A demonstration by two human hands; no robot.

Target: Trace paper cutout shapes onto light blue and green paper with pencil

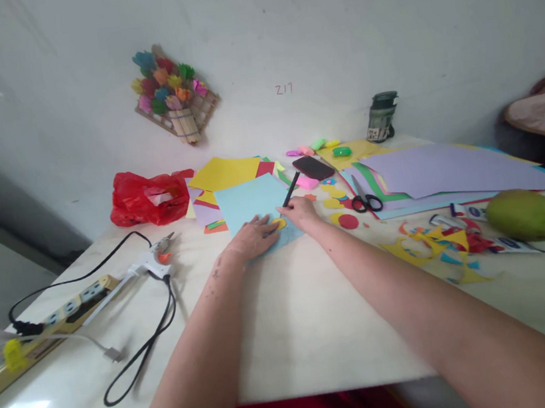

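A light blue sheet of paper [252, 200] lies on the table in front of me. My left hand [255, 236] rests flat on its lower part, fingers spread beside a small yellow paper piece [280, 224]. Just right of that piece, my right hand [300, 214] is closed on a black pen [291, 189], which tilts up to the right. The pen's lower end is hidden by the fingers. Round paper cutouts, among them a red circle [348, 221], lie to the right of my right hand.
Black scissors [367, 203], a phone [313, 167] and a purple sheet [449, 171] lie to the right, with paper scraps and a green fruit [527, 215] nearer. At left are a red bag [148, 197], a glue gun [154, 263] and a power strip [73, 310].
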